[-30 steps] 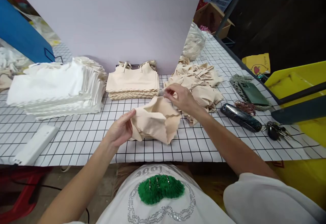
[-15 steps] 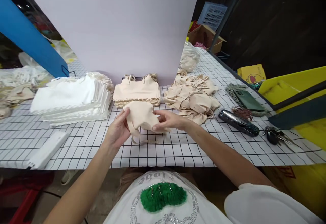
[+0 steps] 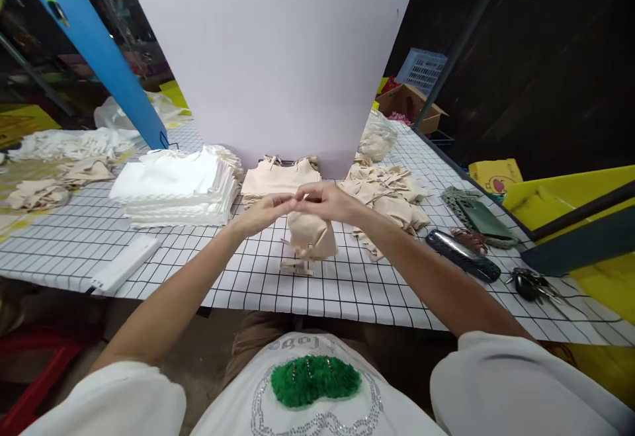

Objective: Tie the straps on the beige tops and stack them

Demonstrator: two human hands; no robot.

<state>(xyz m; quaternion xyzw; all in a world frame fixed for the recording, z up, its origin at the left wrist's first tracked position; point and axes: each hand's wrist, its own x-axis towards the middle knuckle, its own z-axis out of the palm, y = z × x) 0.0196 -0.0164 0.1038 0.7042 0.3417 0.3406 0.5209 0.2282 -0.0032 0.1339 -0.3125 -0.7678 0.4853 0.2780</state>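
Note:
A small beige cloth piece (image 3: 313, 232) hangs beneath my two hands, above the grid-patterned tabletop, its straps dangling at the lower end. My left hand (image 3: 268, 212) has its fingers pressed together at the top of the cloth. Touching its fingertips, my right hand (image 3: 325, 202) is closed at the cloth's upper edge. The exact grip is partly hidden behind the fingers. Behind my hands lies a neat beige cloth stack (image 3: 280, 176). A loose pile of beige cloth (image 3: 389, 198) is just right of my right hand.
A tall white cloth stack (image 3: 173, 188) and a white power strip (image 3: 126, 264) are at the left. On the right lie a dark glossy case (image 3: 462, 255), a green phone (image 3: 489, 223) and keys (image 3: 533, 285). A pale upright panel (image 3: 278, 59) stands behind.
My hands have come together and moved slightly up; the cloth that was spread between them now hangs down below. The view has shifted, showing more of the left side.

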